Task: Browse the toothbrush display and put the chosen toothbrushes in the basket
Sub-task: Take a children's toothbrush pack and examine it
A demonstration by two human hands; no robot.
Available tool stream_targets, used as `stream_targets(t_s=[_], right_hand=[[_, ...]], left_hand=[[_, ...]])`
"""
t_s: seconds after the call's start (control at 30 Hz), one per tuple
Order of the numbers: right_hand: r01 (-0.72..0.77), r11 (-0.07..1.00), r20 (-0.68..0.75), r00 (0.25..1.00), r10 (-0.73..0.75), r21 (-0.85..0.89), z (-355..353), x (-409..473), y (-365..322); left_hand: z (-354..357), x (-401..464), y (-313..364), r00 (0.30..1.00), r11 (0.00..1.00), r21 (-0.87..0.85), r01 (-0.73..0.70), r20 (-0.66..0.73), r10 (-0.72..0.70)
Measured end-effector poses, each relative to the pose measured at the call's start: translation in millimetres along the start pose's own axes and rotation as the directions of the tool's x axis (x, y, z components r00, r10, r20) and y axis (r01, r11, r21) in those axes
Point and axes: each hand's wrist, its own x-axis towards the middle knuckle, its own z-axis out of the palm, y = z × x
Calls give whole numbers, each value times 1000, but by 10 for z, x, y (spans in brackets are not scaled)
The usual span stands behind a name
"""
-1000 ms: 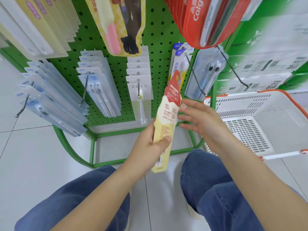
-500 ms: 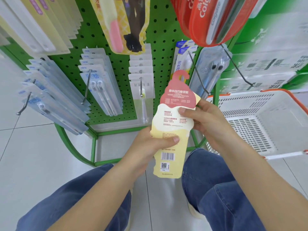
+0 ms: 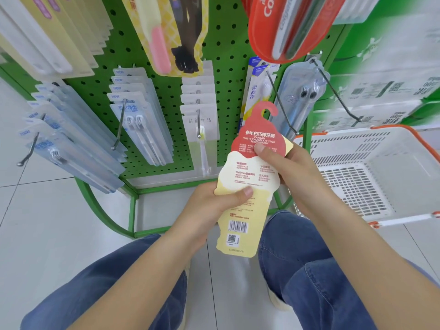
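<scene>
Holding the toothbrush pack [image 3: 247,186] flat-on to read its printed back; left hand [image 3: 209,206] clamps the grip on its lower edge, right hand [image 3: 292,170] pinches the top; basket [image 3: 404,148] waits just right, pack not yet inside.

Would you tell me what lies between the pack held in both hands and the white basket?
In the head view, only the right hand gripping the toothbrush pack and the rack's green upright stand before the basket.
</scene>
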Motion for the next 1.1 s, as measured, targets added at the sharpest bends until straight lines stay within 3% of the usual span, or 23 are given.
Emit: stream_targets(t_s=[0.33,0.5,0.7,0.83,1.0,1.1], right_hand=[[-66,995,-71,995,72,71,28,-3,-25],[-60,990,-150,985,79,130,-25,23,-46],[-62,994,-131,989,74,94,-16,-6,-56],[-74,996,-57,995,77,46,-25,12,-56],[-81,964,135,984,118,-253,-7,3,22],[-100,968,225,962,153,-230,-6,-8,25]], left_hand=[[20,9,38,999,999,-35,32,-31,-33],[-23,-15,26,994,993,102,54,84,-63],[-45,-40,-1,977,975,216,41,194,-84],[-77,-29,13,990,981,192,-34,141,7],[-150,13,75,995,983,158,-96,56,88],[-188,42,78,993,979,167,-119,49,112]])
